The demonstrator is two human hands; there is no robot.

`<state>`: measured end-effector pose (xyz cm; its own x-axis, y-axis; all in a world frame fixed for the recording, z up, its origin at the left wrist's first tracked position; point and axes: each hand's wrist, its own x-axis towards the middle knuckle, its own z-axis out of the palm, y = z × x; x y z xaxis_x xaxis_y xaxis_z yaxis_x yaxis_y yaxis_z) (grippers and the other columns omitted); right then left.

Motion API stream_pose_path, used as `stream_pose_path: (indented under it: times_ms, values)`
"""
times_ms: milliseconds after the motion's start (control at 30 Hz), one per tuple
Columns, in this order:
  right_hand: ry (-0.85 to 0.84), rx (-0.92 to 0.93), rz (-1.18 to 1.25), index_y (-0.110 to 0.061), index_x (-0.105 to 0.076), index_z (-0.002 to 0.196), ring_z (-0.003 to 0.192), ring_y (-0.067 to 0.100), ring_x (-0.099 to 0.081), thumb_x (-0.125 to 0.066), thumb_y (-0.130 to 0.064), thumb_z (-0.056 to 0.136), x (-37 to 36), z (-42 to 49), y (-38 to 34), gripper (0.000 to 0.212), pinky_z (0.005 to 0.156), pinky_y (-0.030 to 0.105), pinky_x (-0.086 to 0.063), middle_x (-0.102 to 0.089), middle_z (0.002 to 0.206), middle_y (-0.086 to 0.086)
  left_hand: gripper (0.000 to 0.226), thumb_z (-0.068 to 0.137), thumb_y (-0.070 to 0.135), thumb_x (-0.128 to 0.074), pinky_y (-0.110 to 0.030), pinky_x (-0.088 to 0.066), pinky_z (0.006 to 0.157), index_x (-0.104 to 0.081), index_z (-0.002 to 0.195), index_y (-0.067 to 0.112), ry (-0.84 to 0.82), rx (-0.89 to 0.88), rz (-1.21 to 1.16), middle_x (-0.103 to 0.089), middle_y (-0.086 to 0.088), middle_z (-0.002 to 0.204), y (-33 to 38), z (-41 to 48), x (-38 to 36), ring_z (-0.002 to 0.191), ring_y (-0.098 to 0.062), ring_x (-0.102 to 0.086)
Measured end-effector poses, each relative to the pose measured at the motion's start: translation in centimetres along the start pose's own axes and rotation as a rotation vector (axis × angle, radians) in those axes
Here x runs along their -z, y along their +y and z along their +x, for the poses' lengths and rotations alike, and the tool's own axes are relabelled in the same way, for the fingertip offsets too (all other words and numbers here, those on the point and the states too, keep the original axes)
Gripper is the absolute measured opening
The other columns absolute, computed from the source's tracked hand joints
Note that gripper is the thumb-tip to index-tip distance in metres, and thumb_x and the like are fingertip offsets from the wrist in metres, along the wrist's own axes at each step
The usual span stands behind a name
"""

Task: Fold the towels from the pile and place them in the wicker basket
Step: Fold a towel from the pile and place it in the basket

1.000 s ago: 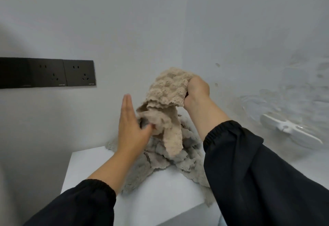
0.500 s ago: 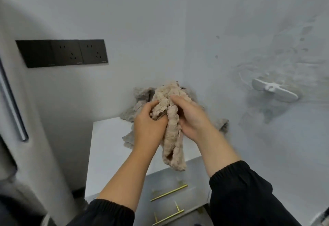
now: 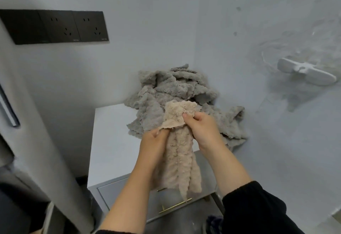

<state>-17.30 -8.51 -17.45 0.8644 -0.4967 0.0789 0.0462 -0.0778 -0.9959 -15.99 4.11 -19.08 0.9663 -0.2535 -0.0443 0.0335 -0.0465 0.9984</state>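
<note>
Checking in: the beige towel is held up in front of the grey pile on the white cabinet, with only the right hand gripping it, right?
Not quite: the head view shows both hands on the beige towel. The right hand pinches its upper edge and the left hand grips it lower down. The rest holds: it hangs in front of the grey pile on the white cabinet.

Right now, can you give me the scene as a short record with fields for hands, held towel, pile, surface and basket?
beige towel: bunched, hangs from both hands
left hand: grips its edge
right hand: pinches its upper edge
pile: crumpled grey towels in the wall corner
cabinet top: white, bears the pile
wicker basket: not in view
</note>
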Motion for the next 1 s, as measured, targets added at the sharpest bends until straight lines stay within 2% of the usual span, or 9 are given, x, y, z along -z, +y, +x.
stream_pose_path:
  times_ms: [67, 200, 267, 367, 500, 667, 833, 933, 1000]
  values:
    - [0.025, -0.014, -0.036, -0.009, -0.042, 0.063, 0.058, 0.023, -0.038, -0.064, -0.033, 0.087, 0.2, 0.0, 1.0, 0.041, 0.058, 0.031, -0.029, -0.038, 0.059, 0.010, 0.029, 0.094, 0.034, -0.052, -0.026, -0.031, 0.055, -0.052, 0.073, 0.013, 0.021, -0.013, 0.099, -0.048, -0.008, 0.067, -0.3, 0.7, 0.0, 0.062, -0.016, -0.042]
    - [0.035, -0.077, 0.129, 0.018, -0.051, 0.090, 0.073, 0.033, -0.058, -0.066, -0.062, 0.070, 0.1, 0.1, 2.8, 0.084, 0.070, 0.045, -0.046, -0.058, 0.093, 0.040, 0.033, 0.097, 0.030, -0.049, -0.025, -0.030, 0.050, -0.048, 0.068, 0.013, -0.025, 0.017, 0.162, -0.045, -0.009, 0.063, -0.7, 1.9, -0.3, 0.058, -0.016, -0.040]
    - [0.051, -0.107, 0.190, 0.018, -0.052, 0.091, 0.076, 0.028, -0.054, -0.072, -0.065, 0.064, 0.0, 0.5, 3.2, 0.090, 0.069, 0.047, -0.044, -0.060, 0.086, 0.035, 0.033, 0.097, 0.030, -0.050, -0.027, -0.038, 0.057, -0.054, 0.069, 0.012, -0.050, 0.039, 0.127, -0.055, -0.012, 0.066, -1.2, 2.5, 0.0, 0.061, -0.019, -0.050]
    - [0.023, -0.073, 0.166, 0.002, -0.060, 0.078, 0.071, 0.021, -0.046, -0.075, -0.062, 0.060, -0.6, 0.2, 2.2, 0.068, 0.064, 0.037, -0.036, -0.052, 0.077, 0.011, 0.019, 0.093, 0.025, -0.055, -0.032, -0.047, 0.075, -0.066, 0.081, 0.017, -0.054, -0.008, 0.178, -0.071, 0.001, 0.084, -1.8, 3.0, 0.7, 0.079, -0.018, -0.064]
    - [-0.040, -0.031, 0.059, 0.000, -0.057, 0.068, 0.066, 0.018, -0.046, -0.074, -0.022, 0.081, -1.0, 0.2, 2.6, 0.030, 0.064, 0.031, -0.036, -0.051, 0.069, 0.011, 0.016, 0.087, 0.025, -0.064, -0.023, -0.043, 0.070, -0.063, 0.099, 0.036, 0.046, -0.102, 0.270, -0.061, 0.019, 0.089, -1.6, 3.3, 1.3, 0.079, -0.002, -0.056]
    - [-0.083, -0.039, 0.036, 0.005, -0.060, 0.077, 0.073, 0.017, -0.054, -0.075, -0.018, 0.079, -1.6, 0.0, 3.2, 0.028, 0.069, 0.032, -0.045, -0.060, 0.074, 0.011, 0.025, 0.092, 0.023, -0.056, -0.035, -0.045, 0.070, -0.071, 0.075, 0.013, 0.065, -0.143, 0.300, -0.070, -0.004, 0.079, -1.8, 3.2, 1.8, 0.076, -0.018, -0.061]
    - [-0.005, -0.065, 0.072, -0.004, -0.056, 0.083, 0.084, 0.027, -0.057, -0.069, -0.051, 0.060, -1.5, 0.4, 3.5, 0.054, 0.086, 0.054, -0.048, -0.061, 0.090, 0.028, 0.028, 0.082, 0.040, -0.060, -0.036, -0.046, 0.068, -0.062, 0.065, 0.018, 0.174, 0.030, 0.048, -0.058, -0.009, 0.069, -2.5, 4.1, 3.0, 0.068, -0.020, -0.054]
    - [-0.025, -0.105, 0.127, -0.012, -0.058, 0.092, 0.100, 0.038, -0.063, -0.062, -0.016, 0.086, -1.0, 0.1, 2.7, 0.008, 0.092, 0.054, -0.049, -0.066, 0.105, 0.023, 0.008, 0.086, 0.011, -0.063, -0.033, -0.055, 0.070, -0.067, 0.090, 0.016, 0.022, 0.089, -0.100, -0.072, -0.006, 0.085, -2.1, 4.0, 3.3, 0.075, -0.021, -0.067]
    - [-0.090, -0.117, 0.125, -0.009, -0.058, 0.102, 0.099, 0.036, -0.066, -0.049, 0.006, 0.092, -0.7, 0.2, 3.1, 0.020, 0.091, 0.056, -0.050, -0.068, 0.106, 0.020, 0.018, 0.085, 0.005, -0.066, -0.031, -0.057, 0.071, -0.067, 0.099, 0.017, -0.081, 0.073, -0.098, -0.074, -0.004, 0.091, -1.9, 3.6, 3.0, 0.081, -0.020, -0.071]
